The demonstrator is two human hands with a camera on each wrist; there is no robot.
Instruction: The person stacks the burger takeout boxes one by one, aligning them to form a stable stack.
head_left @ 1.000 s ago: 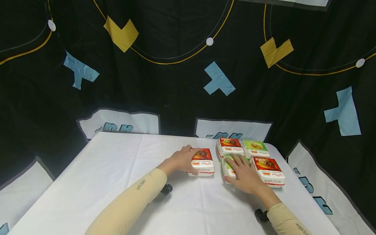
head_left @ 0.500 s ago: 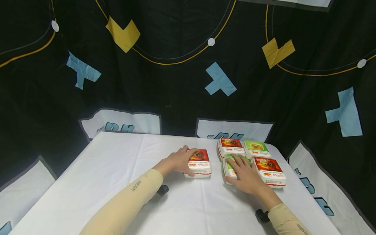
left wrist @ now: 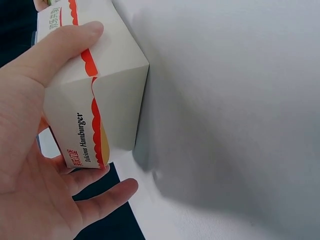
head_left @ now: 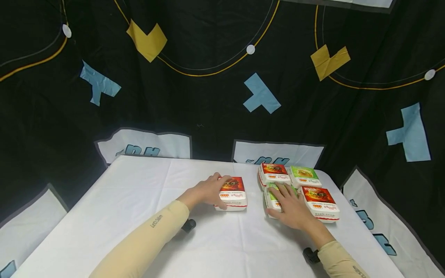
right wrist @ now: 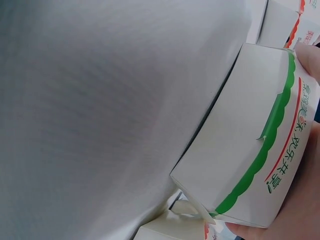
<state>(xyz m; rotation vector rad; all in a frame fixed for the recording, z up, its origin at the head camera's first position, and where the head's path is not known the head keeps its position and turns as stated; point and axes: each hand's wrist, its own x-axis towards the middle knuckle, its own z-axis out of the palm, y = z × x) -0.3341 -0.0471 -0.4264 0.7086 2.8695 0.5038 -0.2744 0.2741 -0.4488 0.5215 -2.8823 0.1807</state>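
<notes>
"Since I can't see the bench (head_left: 118, 204), what is the left hand (head_left: 206, 190) holding?"

"A lone red-topped carton (head_left: 233, 194), near the middle of the bench. The grip is filled by it: thumb against the side nearest the wearer, fingers over the far side. The left wrist view shows 'Delicious Hamburger' printed on one end. I can't tell whether its base touches the bench."

"And the right hand (head_left: 292, 206)?"

"It covers the near green-topped carton (right wrist: 235, 135), fingers spread across the lid and thumb down at the near side, so this grip is holding one too. The right wrist view shows a scalloped green band and Chinese writing on that carton."

"What stands around it?"

"Three more, making a two-by-two block at the right of the bench. The far red-topped carton (head_left: 274, 174) is behind it, the far green-topped carton (head_left: 305, 177) diagonally behind, and the near red-topped carton (head_left: 320, 204) just beside it on the right. The lone one lies left of this block, with a gap between."

"What else?"

"Beige sleeves (head_left: 139, 237) on both arms, a small black device (head_left: 189, 225) at each wrist, and behind the bench a black curtain (head_left: 208, 108) with yellow shapes (head_left: 147, 42) and blue shapes (head_left: 263, 94)."
</notes>
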